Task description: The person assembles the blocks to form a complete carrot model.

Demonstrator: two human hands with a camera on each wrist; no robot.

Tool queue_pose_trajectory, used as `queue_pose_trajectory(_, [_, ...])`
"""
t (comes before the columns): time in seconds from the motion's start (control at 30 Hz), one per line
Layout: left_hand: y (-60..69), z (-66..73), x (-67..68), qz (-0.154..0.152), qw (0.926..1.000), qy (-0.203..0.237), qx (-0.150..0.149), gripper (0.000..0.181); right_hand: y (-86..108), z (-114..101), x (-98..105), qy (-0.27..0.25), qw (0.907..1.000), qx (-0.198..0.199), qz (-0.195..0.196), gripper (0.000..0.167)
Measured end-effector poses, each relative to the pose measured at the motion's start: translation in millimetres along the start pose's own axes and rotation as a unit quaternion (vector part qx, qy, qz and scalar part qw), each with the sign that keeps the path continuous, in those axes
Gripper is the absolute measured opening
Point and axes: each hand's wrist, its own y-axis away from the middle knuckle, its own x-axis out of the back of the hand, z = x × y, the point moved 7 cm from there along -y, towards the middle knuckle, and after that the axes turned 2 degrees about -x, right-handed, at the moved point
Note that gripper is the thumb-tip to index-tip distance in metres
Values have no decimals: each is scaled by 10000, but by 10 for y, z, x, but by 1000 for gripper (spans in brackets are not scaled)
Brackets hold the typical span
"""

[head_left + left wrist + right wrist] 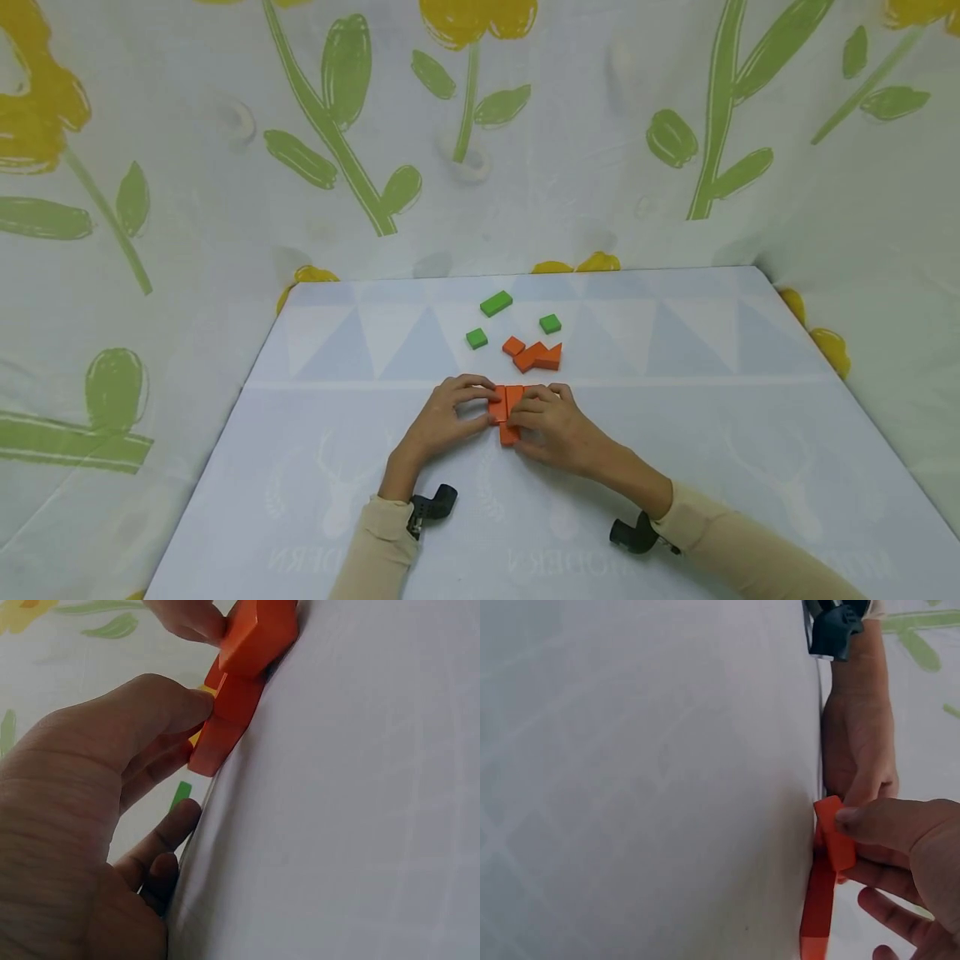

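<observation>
Orange wooden blocks lie together on the table between the two hands. My left hand (441,418) holds the left block (497,406) of this group, its fingers at the far edge and its thumb at the near one. From the right, my right hand (561,429) pinches the near orange block (508,436); in the right wrist view that block (835,834) is under the thumb, somewhat tilted against its neighbours. A middle block (513,397) stands beside the left one. The right hand partly covers the right side of the group.
Beyond the hands lie loose orange pieces: a small square (513,346), a zigzag-looking piece (529,357) and a pointed one (551,358). Farther back are a green rectangle (497,303) and two green squares (476,338) (551,323). A flowered cloth (540,192) hangs behind the table.
</observation>
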Motion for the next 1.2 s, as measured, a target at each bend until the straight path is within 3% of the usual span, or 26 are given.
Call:
queue_pose_trajectory(0.4, [-4, 20, 24, -86, 9998, 131, 129, 27, 5, 62, 0, -18, 10000, -25, -2, 22])
queue_pose_trajectory(0.6, [9, -5, 0, -64, 9998, -72, 144, 27, -99, 314, 239, -225, 9978, -631, 1, 25])
queue_pose_trajectory(0.77, [30, -36, -27, -47, 9998, -78, 190, 26, -310, 639, 406, -195, 9923, -1210, -197, 26])
queue_pose_trajectory(0.87, [31, -37, -31, -16, 9999, -60, 121, 25, -478, 847, 401, -160, 9881, -1462, -453, 27])
queue_pose_trajectory(1.07, [21, -28, -18, -16, 9998, 57, 188, 25, -757, 1263, 189, -555, 9691, -1922, -1444, 34])
queue_pose_trajectory(1.2, [12, 14, 2, 27, 9999, 140, 92, 26, -834, 1363, 82, -752, 9640, -1784, -1820, 34])
